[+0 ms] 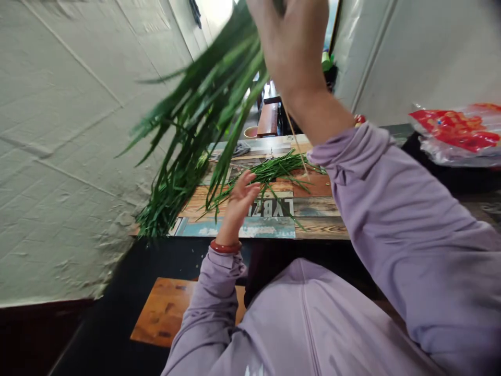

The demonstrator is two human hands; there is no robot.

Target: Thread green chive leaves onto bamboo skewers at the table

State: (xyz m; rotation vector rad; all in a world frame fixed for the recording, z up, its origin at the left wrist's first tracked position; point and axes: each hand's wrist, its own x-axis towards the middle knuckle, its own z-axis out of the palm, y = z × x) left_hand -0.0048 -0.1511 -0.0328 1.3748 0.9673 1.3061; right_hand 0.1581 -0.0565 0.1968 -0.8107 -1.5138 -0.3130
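Note:
My right hand [291, 44] is raised high in front of the camera, closed on a large bunch of long green chive leaves [199, 120] that hang down to the left and look blurred by motion. A thin wooden skewer [295, 141] also runs down from that hand. My left hand [240, 201] hovers low over the table with its fingers spread, holding nothing, close to a smaller pile of chives [274, 169] lying on the wooden table [313, 219]. Both arms wear lilac sleeves; a red bangle sits on the left wrist.
A pale cracked wall [66, 146] runs along the left of the table. At right lies a red-and-clear plastic bag [457, 133]. A wooden bench [166, 310] stands below the table's near edge. More furniture shows beyond the far end.

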